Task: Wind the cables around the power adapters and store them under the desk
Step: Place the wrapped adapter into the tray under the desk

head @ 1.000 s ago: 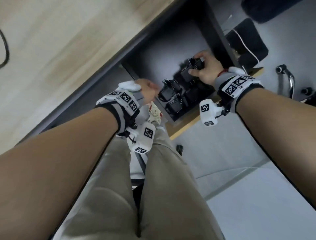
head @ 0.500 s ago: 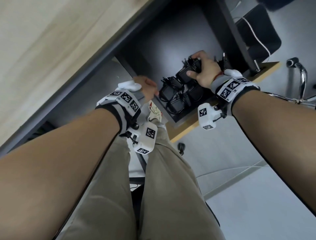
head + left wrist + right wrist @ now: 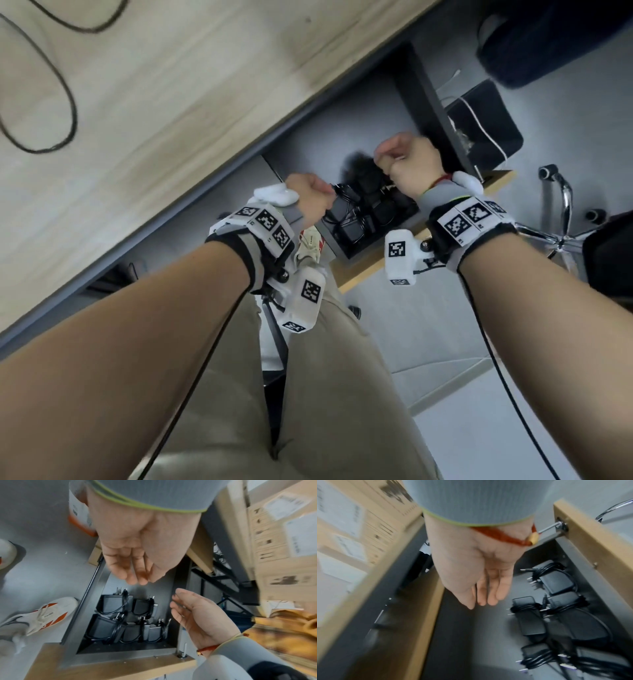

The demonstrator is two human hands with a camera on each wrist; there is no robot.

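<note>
Several black power adapters [image 3: 363,212] with cables wound round them lie packed in an open dark drawer [image 3: 371,270] under the desk. The left wrist view shows the adapters [image 3: 123,616] in two rows, prongs up. They sit at the right side of the drawer [image 3: 590,540] in the right wrist view, as adapters [image 3: 556,615]. My right hand [image 3: 407,161] hovers above the drawer's back, fingers relaxed and empty [image 3: 486,588]. My left hand [image 3: 308,198] hangs over the drawer's left edge, loosely curled and empty [image 3: 135,561]. A black cable [image 3: 70,113] loops on the wooden desk top.
White and orange shoes [image 3: 42,616] stand on the grey floor left of the drawer. Cardboard boxes [image 3: 283,534] are stacked beside the desk. A chrome chair base [image 3: 561,233] and a black box [image 3: 486,123] sit to the right. My legs [image 3: 308,394] are below.
My right hand has let go of the adapter it held in the drawer and has risen empty. The head view has tilted up, so the desk top and its cable show.
</note>
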